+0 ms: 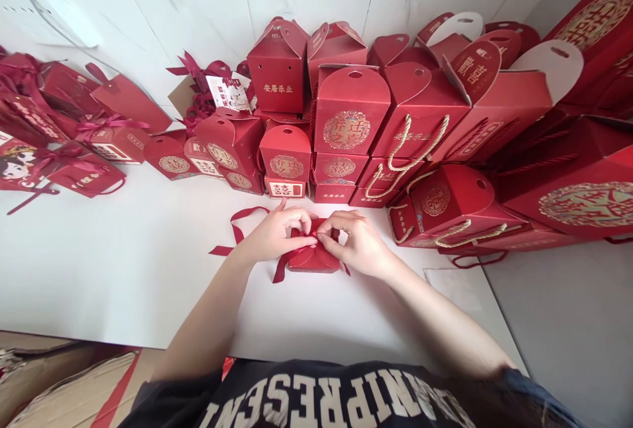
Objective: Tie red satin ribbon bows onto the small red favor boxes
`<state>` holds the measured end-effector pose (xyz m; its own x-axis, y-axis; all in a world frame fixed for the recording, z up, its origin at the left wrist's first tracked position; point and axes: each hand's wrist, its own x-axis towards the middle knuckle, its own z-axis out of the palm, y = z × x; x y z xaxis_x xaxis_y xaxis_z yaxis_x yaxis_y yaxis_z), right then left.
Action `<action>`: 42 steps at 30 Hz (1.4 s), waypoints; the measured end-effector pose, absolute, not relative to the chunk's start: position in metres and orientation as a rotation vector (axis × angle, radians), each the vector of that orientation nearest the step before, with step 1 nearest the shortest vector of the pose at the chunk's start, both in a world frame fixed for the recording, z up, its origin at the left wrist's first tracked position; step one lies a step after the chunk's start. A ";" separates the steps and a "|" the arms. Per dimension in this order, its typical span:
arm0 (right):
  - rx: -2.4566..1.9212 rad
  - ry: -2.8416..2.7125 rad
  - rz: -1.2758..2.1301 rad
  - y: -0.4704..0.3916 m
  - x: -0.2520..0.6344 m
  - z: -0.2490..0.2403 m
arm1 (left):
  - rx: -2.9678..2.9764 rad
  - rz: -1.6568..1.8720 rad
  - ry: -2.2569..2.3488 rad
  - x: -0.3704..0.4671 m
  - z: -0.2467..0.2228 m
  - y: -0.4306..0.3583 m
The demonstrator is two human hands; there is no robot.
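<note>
A small red gift box point(315, 260) sits on the white table in front of me, with dark red ribbon point(281, 268) on its top. My left hand point(277, 233) pinches the ribbon over the middle of the box, thumb and forefinger together. From the other side my right hand point(355, 238) pinches the ribbon too, its fingertips almost touching those of my left hand. One loop of ribbon trails on the table to the left, and a short tail shows at the box's right edge. The knot area is partly hidden by my fingers.
Stacked red gift boxes point(346, 111) line the wall behind, some with rope handles. Ribboned boxes point(93, 171) lie at the far left. Larger red boxes point(568, 184) stand at the right. The white table point(123, 270) ends near my body, with cardboard point(69, 388) below left.
</note>
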<state>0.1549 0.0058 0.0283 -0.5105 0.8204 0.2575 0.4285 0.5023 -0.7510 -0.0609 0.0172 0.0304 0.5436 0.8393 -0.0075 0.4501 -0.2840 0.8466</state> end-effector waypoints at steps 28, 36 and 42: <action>-0.604 -2.157 0.698 0.020 0.166 0.002 | 1.570 0.367 0.872 -0.066 0.038 0.039; -0.505 -2.364 0.559 0.029 0.175 0.003 | 1.614 0.423 0.900 -0.060 0.039 0.033; -0.511 -2.297 0.725 0.028 0.173 0.005 | 1.739 0.429 0.964 -0.056 0.040 0.028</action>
<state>0.1728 0.0278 0.0054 -0.7016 0.5290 0.4774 0.1594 0.7695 -0.6184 -0.0555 0.0284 0.0397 0.6108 0.7748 -0.1633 0.3976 -0.1217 0.9095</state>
